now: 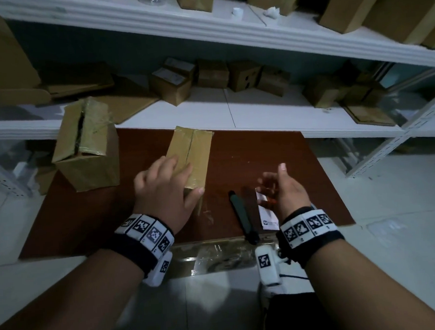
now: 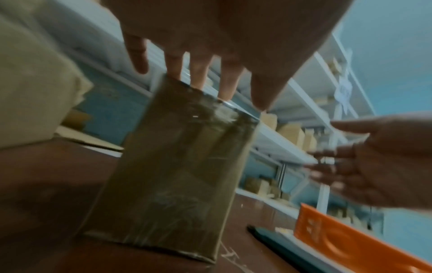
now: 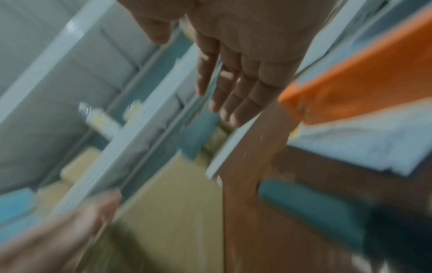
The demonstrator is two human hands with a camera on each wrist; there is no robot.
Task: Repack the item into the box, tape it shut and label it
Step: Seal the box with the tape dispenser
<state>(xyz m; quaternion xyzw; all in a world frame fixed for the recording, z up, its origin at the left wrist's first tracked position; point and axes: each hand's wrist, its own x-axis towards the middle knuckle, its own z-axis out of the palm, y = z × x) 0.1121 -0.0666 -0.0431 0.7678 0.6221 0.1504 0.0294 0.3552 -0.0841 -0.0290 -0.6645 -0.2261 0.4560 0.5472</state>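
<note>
The box (image 1: 191, 158) lay on the brown counter (image 1: 274, 156), taped along its top seam, with its long axis running away from the person and leaning a little to the right. The left hand (image 1: 166, 186) rested on its near end, fingers straight and spread on the top face and the thumb at the near right corner; it pressed rather than gripped. The right hand (image 1: 287, 189) hovered apart to the box's right, fingers loose and holding nothing, above a white-and-orange slip (image 1: 267, 214) beside a dark tool (image 1: 241, 215). The left hand was thus on the box, while the right was nearer the slip. If that slip was the label, the right hand seemed best placed to fetch it.
</note>
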